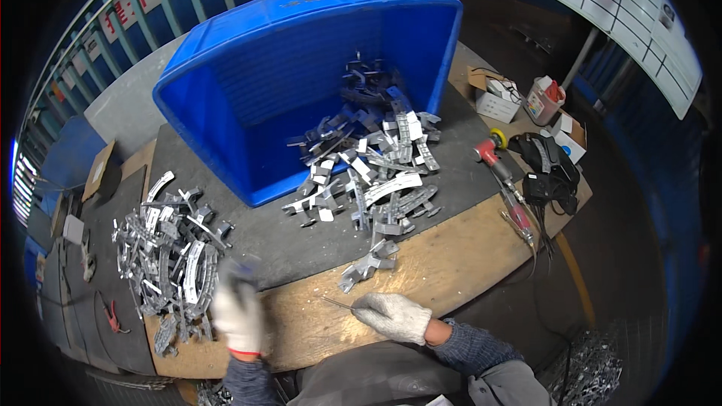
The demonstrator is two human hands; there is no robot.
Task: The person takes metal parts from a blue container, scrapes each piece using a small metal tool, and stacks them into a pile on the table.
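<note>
My right hand [392, 317], in a white knit glove, is closed around a thin metal rod-like tool [336, 302] over the wooden front of the bench. The tool's tip points left; its other end is hidden in the glove. My left hand [239, 314], gloved too, is smeared by motion beside a pile of curved grey metal castings [169, 248]. A blurred greyish shape shows at its fingertips, but I cannot make it out. One loose casting [368, 265] lies on the wood just beyond my right hand.
A large blue bin [301, 11] lies on its side, more castings [391, 188] spilling from its mouth onto a dark mat [278, 252]. At the right are a red air tool [489, 152], a black bag-like item [553, 169] and small boxes [498, 101]. Red-handled pliers [113, 317] lie far left.
</note>
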